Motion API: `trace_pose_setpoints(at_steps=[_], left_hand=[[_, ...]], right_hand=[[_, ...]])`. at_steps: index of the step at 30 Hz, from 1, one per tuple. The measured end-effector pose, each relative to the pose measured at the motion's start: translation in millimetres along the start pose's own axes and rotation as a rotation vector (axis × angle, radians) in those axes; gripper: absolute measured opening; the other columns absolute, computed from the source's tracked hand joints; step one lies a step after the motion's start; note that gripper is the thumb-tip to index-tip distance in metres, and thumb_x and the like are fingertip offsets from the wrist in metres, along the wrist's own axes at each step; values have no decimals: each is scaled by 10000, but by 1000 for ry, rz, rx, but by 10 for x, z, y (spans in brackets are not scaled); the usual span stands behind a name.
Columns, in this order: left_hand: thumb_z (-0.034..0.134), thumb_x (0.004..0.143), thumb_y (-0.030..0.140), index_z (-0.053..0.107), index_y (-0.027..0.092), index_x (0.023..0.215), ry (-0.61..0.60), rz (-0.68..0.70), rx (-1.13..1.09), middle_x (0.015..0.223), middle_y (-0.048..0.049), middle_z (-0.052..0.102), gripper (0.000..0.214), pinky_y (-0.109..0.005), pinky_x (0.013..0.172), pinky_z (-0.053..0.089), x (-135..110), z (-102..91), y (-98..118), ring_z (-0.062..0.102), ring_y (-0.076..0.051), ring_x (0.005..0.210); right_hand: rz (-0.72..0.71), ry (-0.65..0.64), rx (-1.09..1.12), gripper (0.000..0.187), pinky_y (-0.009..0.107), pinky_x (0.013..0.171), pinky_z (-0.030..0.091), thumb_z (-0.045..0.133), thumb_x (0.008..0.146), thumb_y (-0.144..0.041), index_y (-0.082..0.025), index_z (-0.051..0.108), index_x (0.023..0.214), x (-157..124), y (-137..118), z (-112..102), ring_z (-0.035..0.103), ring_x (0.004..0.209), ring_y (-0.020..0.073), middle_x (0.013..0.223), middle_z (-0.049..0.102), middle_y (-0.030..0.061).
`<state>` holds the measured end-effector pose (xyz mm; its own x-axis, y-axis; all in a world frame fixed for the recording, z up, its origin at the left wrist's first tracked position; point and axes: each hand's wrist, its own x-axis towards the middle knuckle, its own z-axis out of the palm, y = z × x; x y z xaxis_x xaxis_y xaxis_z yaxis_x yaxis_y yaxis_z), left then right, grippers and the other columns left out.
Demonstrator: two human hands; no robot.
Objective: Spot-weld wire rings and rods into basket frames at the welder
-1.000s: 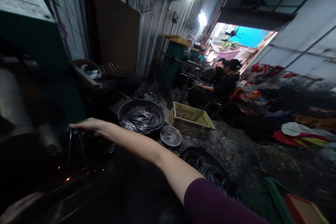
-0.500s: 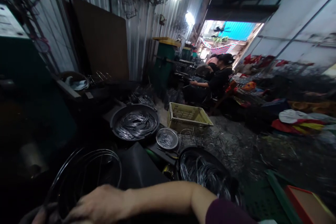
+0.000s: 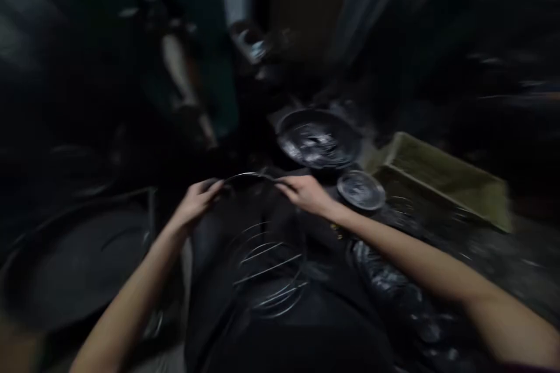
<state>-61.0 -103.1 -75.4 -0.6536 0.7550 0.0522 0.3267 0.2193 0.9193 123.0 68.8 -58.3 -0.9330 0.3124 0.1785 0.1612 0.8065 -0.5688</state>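
Observation:
Both hands are raised in front of the body, fingers closed at either end of a thin curved metal wire (image 3: 247,174). My left hand (image 3: 200,199) pinches its left end, and my right hand (image 3: 303,191) pinches the right. Dark material shows at the fingertips; blur hides its detail. Below the hands, a round wire frame (image 3: 271,268) of several rings and straight crossbars rests over the dark-covered lap. Whether the held wire belongs to this frame, I cannot tell.
At left stands a wide dark round tub (image 3: 83,262). Ahead are a black basin (image 3: 284,148) of shiny wire pieces and a small metal bowl (image 3: 380,201). A yellowish crate (image 3: 446,204) sits right, a green machine (image 3: 223,93) ahead left. More wire (image 3: 380,274) lies under the right forearm.
The view has swung left and down. My hands, earlier low at left beside looped wires, are now in front of the body holding the curved wire between them.

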Motion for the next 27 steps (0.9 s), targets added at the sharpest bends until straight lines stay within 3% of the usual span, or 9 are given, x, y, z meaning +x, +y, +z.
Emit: trace_pose_setpoints(at_steps=[3, 6, 9, 11, 19, 23, 27], left_hand=[[479, 880, 391, 661, 186, 992, -39, 91, 393, 843, -51, 673, 296, -258, 658, 464, -423, -60, -305, 630, -186, 773], [405, 912, 253, 536, 166, 1231, -66, 172, 823, 914, -87, 675, 356, -243, 620, 457, -490, 2, -423, 642, -186, 775], [322, 914, 144, 482, 136, 1274, -143, 227, 1035, 886, -96, 670, 394, -213, 558, 433, -526, 12, -402, 640, -161, 714], [289, 918, 133, 497, 128, 1251, -124, 289, 1087, 880, -94, 669, 392, -214, 537, 421, -615, 11, -374, 634, -154, 683], [323, 906, 124, 602, 116, 1019, 200, 572, 977, 668, -39, 633, 301, -223, 521, 377, -1059, 101, -236, 565, -115, 535], [366, 898, 132, 605, 108, 985, 215, 595, 933, 625, -33, 616, 255, -221, 513, 367, -1038, 96, -214, 551, -105, 515], [302, 913, 156, 594, 95, 1026, 200, 597, 913, 720, -60, 651, 320, -212, 543, 393, -919, 154, -270, 584, -107, 588]], right_hand=[[64, -31, -123, 281, 332, 761, 482, 453, 896, -299, -162, 681, 988, -151, 209, 257, 659, 849, 247, 948, 702, 115], [-16, -53, -243, 339, 324, 751, 489, 384, 920, -299, -135, 644, 1064, -177, 243, 356, 654, 854, 238, 973, 691, 129], [-130, -51, -327, 372, 293, 727, 491, 345, 935, -293, -138, 595, 1163, -148, 158, 354, 639, 893, 213, 1042, 672, 108], [-172, -41, -393, 385, 264, 665, 482, 338, 934, -270, -136, 570, 1210, -169, 110, 347, 637, 856, 195, 1025, 672, 99], [-291, 40, -439, 438, 208, 615, 424, 366, 879, -111, -151, 505, 1292, -601, 25, 281, 572, 660, 109, 789, 646, 34], [-314, 84, -433, 401, 209, 615, 409, 376, 890, -130, -141, 539, 1256, -570, -2, 239, 565, 659, 108, 744, 632, 26], [-338, 16, -502, 374, 222, 589, 382, 371, 911, -190, -146, 566, 1226, -334, -36, 192, 554, 651, 117, 755, 629, 37]])
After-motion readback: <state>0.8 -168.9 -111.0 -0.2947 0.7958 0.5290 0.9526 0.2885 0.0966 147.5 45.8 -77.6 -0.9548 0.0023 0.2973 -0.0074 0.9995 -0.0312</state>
